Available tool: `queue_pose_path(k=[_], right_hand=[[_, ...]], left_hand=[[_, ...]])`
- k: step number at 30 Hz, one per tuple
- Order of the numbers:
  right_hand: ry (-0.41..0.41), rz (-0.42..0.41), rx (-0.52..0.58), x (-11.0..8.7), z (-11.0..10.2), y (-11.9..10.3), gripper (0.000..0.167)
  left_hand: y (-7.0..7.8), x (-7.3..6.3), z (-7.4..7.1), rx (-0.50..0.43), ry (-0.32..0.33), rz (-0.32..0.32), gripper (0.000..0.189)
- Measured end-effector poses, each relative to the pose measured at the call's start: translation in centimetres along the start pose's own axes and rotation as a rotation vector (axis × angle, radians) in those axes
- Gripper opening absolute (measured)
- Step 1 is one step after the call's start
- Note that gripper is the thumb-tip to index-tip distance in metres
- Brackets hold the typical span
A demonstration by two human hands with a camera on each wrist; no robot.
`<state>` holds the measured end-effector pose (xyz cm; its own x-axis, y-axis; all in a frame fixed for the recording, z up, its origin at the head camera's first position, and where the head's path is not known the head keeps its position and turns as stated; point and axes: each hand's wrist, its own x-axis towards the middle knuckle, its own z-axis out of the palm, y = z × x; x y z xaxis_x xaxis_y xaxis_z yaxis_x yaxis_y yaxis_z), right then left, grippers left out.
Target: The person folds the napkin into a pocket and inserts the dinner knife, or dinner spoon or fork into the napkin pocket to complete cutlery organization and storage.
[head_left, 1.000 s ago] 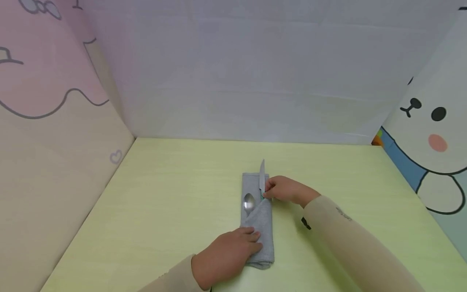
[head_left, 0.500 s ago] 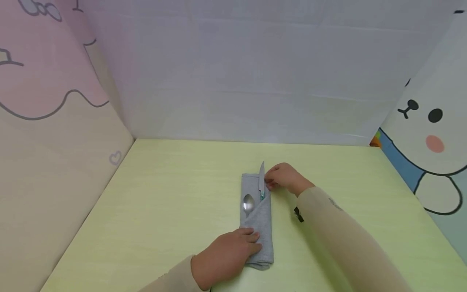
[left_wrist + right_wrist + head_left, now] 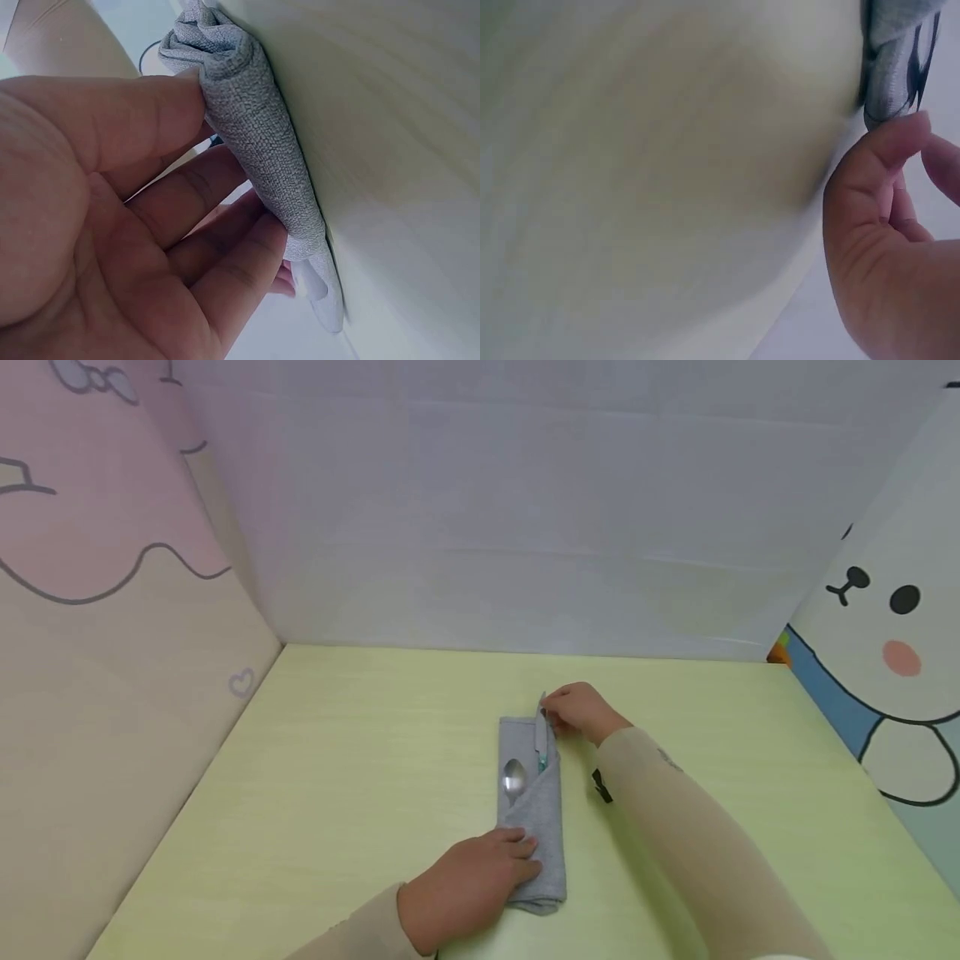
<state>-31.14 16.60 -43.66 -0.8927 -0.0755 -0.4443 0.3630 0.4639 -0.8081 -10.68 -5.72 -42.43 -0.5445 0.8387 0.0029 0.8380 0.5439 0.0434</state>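
A folded grey napkin (image 3: 543, 827) lies lengthwise on the table with a slanted pocket edge. From this pocket stick out the bowl of a metal spoon (image 3: 513, 777) on the left and a table knife (image 3: 542, 739) on the right, blade up, with a bit of green handle showing. My left hand (image 3: 472, 881) rests on the lower napkin, its fingers laid across the cloth; in the left wrist view the thumb and fingertips touch the rolled side (image 3: 259, 135). My right hand (image 3: 581, 710) pinches the knife near its tip, partly covering the blade. The cutlery's lower ends are hidden inside the cloth.
The pale yellow table (image 3: 360, 760) is bounded by a whitish back wall (image 3: 480, 527). Cartoon-printed panels stand at the left (image 3: 112, 693) and right (image 3: 900, 693) sides.
My right hand has moved up along the knife, away from me, from the pocket edge to near the blade's tip. The left hand stays on the napkin.
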Motion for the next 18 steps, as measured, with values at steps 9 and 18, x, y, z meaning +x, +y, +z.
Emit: queue_pose_path(k=[9,18], right_hand=[[-0.014,-0.001,-0.057,0.68,-0.23,-0.43,0.016],[-0.127,0.036,0.107,-0.22,-0.59,0.02,0.014]], left_hand=[[0.09,0.14,0.07,-0.021,-0.023,-0.006,0.031],[0.32,-0.04,0.06,-0.109,0.059,-0.06,0.026]])
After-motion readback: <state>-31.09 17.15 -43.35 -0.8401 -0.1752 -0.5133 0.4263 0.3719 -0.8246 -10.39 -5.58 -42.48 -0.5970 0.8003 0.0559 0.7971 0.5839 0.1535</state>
